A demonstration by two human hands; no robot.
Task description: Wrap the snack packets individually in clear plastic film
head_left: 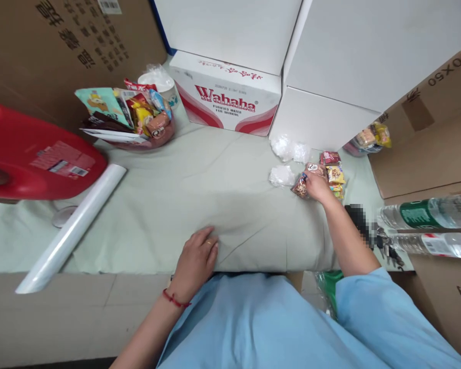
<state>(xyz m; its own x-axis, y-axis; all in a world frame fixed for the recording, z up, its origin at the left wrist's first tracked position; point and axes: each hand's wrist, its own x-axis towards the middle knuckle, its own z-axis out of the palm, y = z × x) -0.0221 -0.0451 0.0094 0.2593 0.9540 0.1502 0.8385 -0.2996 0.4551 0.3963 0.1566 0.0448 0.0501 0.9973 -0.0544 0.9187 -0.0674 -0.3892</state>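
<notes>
My right hand (pixel 318 186) reaches out to the right part of the table, its fingers closed on a small brown snack packet (pixel 300 186). Under and behind that hand lies a bigger brown packet (pixel 315 169) with a round white label. Beside it are a dark red packet (pixel 330 158) and yellow packets (pixel 335 175). To the left of the hand sit crumpled clear plastic bags (pixel 281 176). My left hand (pixel 198 253) rests on the cloth at the near edge with nothing in it, fingers loosely laid down. A red string bracelet (pixel 175 299) circles that wrist.
A bowl of snacks (pixel 130 145) stands back left, near a red jug (pixel 42 154) and a white roll (pixel 75 225). Behind are a Wahaha carton (pixel 230 100) and white boxes (pixel 322 115). Water bottles (pixel 430 212) and keys (pixel 390 252) lie at right.
</notes>
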